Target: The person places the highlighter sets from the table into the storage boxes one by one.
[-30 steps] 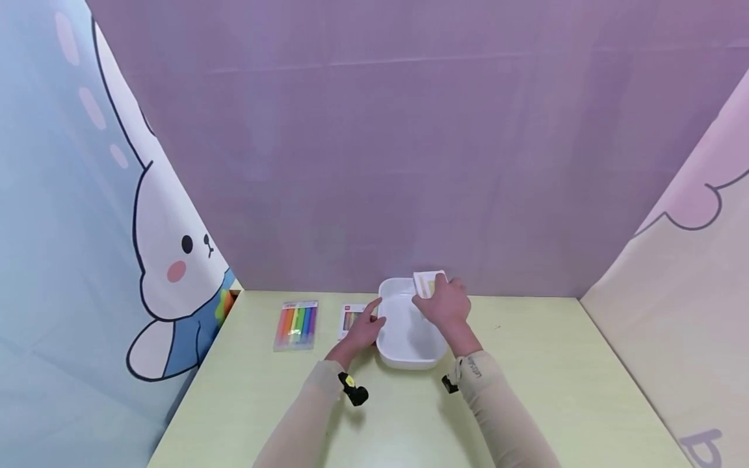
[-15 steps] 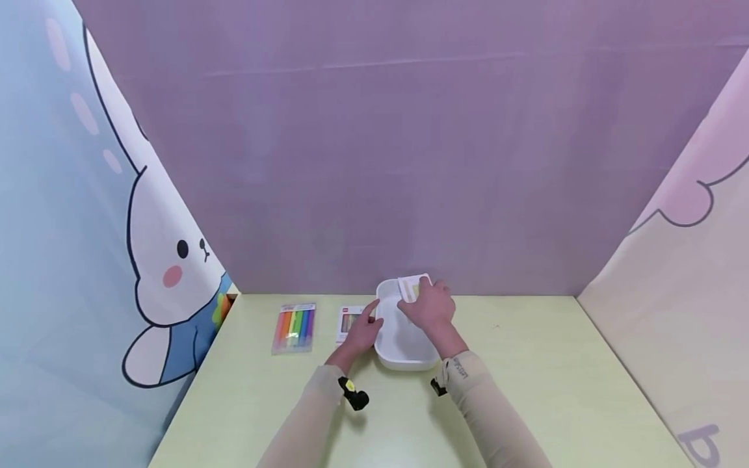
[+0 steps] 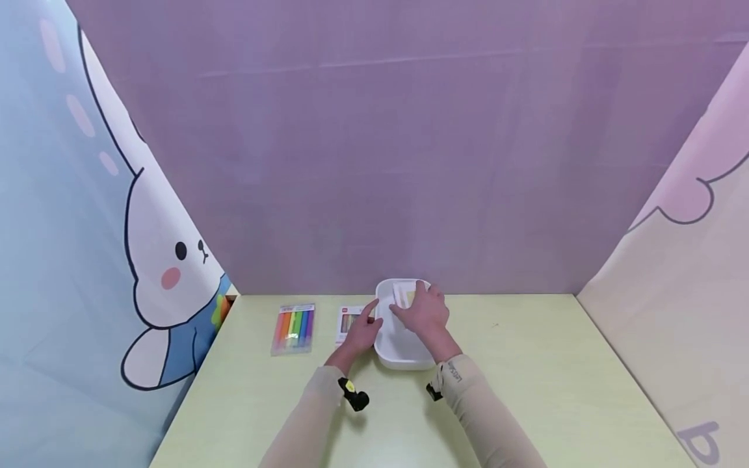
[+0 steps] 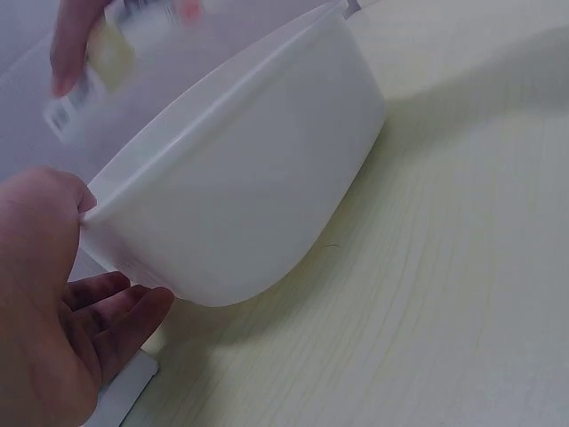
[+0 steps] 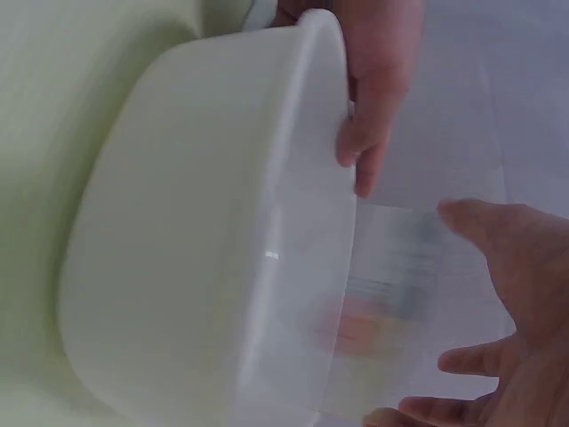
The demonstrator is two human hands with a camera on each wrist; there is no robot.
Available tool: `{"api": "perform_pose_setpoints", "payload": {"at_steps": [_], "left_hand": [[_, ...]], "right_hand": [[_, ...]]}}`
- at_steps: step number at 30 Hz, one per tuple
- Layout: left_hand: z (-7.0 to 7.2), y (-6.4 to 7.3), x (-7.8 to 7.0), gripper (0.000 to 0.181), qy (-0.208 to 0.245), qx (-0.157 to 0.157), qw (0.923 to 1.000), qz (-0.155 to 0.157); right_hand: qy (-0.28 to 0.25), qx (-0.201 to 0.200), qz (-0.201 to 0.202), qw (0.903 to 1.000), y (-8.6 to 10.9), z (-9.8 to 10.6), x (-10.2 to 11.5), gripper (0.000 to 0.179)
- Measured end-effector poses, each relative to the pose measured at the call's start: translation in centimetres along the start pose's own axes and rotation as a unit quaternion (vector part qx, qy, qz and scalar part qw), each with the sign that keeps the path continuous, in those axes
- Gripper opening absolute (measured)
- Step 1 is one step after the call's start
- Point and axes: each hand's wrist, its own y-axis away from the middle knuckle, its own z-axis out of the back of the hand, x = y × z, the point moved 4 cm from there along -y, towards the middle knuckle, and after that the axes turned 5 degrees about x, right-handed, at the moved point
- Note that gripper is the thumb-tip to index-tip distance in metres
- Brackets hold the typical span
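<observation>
A white plastic tub stands on the table in front of me. My left hand grips its left rim; in the left wrist view the thumb lies over the rim and the other fingers bend against the outer wall. My right hand is over the tub's far right part, thumb and fingers spread apart. Beneath it, a flat white packet with yellow and red print is inside the rim, blurred in the right wrist view and seemingly loose of the fingers. What the packet contains cannot be made out.
To the left lies a clear pack of rainbow-coloured markers. Between it and the tub is a small white box with a red logo, partly covered by my left hand. A purple cloth hangs behind the table's far edge.
My right hand has moved left and down over the tub with the packet. The packet went from above the far rim to inside it, and the fingers appear to have let go. The left hand keeps its grip.
</observation>
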Motion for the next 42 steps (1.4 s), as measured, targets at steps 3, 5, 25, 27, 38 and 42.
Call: {"api": "perform_pose_setpoints", "payload": {"at_steps": [3, 5, 25, 27, 38, 42], "left_hand": [[-0.1, 0.0, 0.2, 0.056, -0.008, -0.003, 0.9999, -0.008], [-0.2, 0.1, 0.3, 0.055, -0.01, -0.006, 0.9999, -0.011], [-0.1, 0.2, 0.1, 0.054, -0.002, -0.022, 0.9998, 0.0], [-0.1, 0.3, 0.1, 0.054, -0.004, -0.025, 0.9997, -0.003], [-0.1, 0.1, 0.1, 0.054, -0.005, -0.03, 0.9995, -0.006], [-0.2, 0.2, 0.3, 0.053, -0.01, -0.035, 0.9993, -0.007]], "right_hand": [[-0.004, 0.01, -0.003, 0.9999, 0.4, -0.9, -0.7, 0.088], [-0.006, 0.007, -0.002, 1.0, 0.8, -1.2, -1.3, 0.077], [-0.167, -0.033, 0.006, 0.9854, 1.9, -1.9, -8.2, 0.043], [-0.193, -0.027, 0.006, 0.9809, 1.9, -2.1, -8.5, 0.044], [-0.275, 0.004, -0.006, 0.9615, 1.4, -3.2, -10.1, 0.049], [-0.314, 0.037, -0.008, 0.9488, 1.4, -4.1, -10.4, 0.052]]}}
